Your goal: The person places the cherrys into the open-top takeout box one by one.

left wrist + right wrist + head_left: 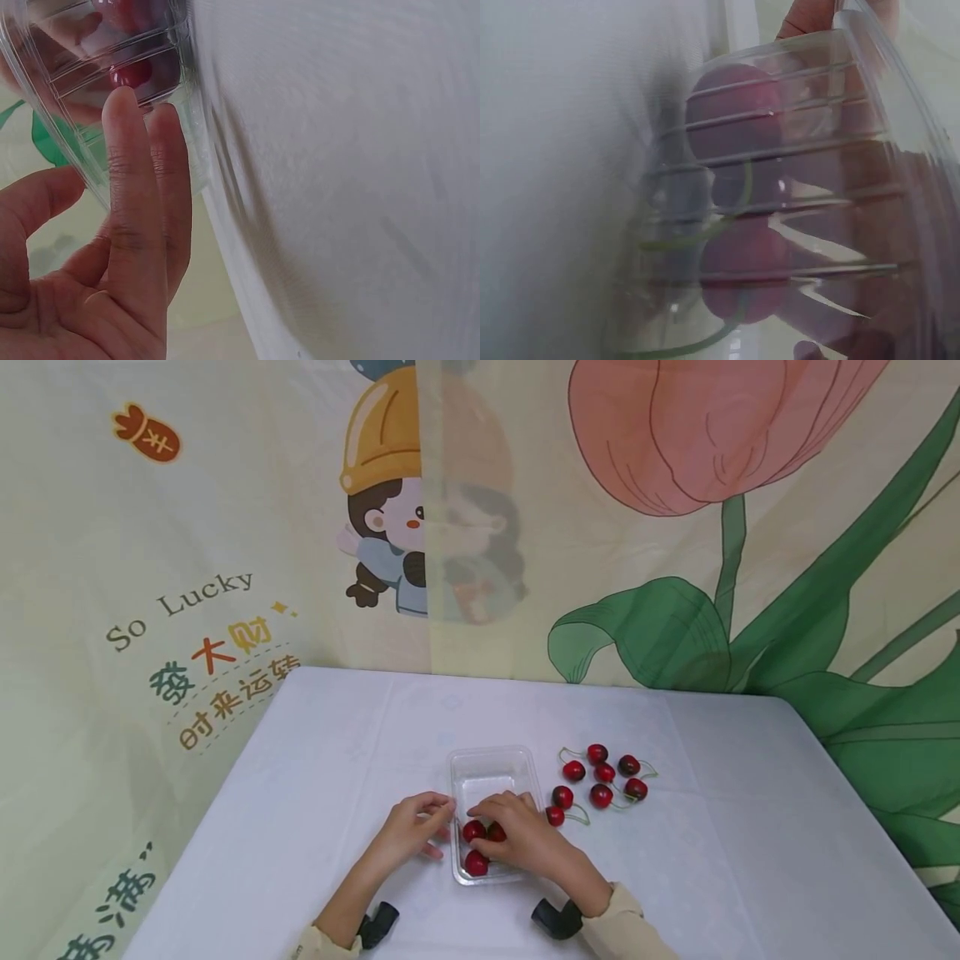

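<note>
My right hand (521,835) reaches down into a clear plastic container (491,760), its fingers bent over dark red cherries at the near end. One cherry (474,832) sits by the fingertips and thumb, another (497,832) under the palm; whether one is pinched I cannot tell. A third cherry (476,863) lies nearer the front. Through the wall, the right wrist view shows cherries (739,112) with green stems, the fingers blurred behind. My left hand (412,831) is at the container's left side. In the left wrist view its extended fingers (133,202) touch the clear wall (82,75).
Several loose cherries (601,796) with stems lie on the white-covered table (360,735), right of the container. Two of them, one (555,816) near the right hand, lie close to its rim. Behind the table hangs a printed cloth (487,635).
</note>
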`<act>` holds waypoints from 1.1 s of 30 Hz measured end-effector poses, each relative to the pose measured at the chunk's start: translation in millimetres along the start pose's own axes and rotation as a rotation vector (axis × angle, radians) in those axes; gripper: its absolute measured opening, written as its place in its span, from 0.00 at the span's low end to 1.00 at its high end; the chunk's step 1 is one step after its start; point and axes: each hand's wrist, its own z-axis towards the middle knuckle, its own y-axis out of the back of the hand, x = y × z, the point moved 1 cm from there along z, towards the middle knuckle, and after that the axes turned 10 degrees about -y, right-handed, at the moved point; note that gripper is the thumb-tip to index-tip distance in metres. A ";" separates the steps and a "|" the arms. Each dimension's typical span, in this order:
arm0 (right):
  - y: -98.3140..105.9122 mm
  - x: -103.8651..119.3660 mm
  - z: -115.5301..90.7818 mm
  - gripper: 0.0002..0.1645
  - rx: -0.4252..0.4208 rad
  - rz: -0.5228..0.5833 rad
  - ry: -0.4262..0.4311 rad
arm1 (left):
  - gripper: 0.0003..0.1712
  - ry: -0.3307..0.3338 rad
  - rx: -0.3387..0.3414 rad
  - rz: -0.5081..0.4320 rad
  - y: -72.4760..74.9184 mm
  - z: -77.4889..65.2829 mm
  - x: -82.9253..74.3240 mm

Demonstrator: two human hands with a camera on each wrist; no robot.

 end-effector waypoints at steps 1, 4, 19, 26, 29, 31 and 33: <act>1.5 -0.7 -0.6 0.21 0.001 0.016 0.001 | 0.23 0.000 0.001 -0.001 -0.5 0.2 0.2; 8.3 -2.2 -1.9 0.20 -0.009 0.035 0.011 | 0.24 -0.006 0.005 -0.007 -1.6 1.5 0.4; 44.7 -21.9 -12.6 0.18 -0.218 0.186 -0.020 | 0.22 0.004 -0.009 -0.004 -2.4 1.3 2.6; 61.5 -50.2 -24.2 0.18 -0.399 0.202 -0.102 | 0.22 0.004 -0.009 0.008 -2.6 0.3 2.8; 66.6 -65.9 -33.2 0.20 -0.447 0.209 -0.152 | 0.22 0.003 -0.010 0.011 -2.6 -0.1 2.4; 68.5 -76.5 -39.6 0.21 -0.471 0.204 -0.183 | 0.22 0.001 -0.011 0.012 -2.5 -0.4 1.8; 70.0 -87.7 -46.2 0.21 -0.489 0.189 -0.219 | 0.22 0.000 -0.013 0.017 -2.4 -0.8 1.2</act>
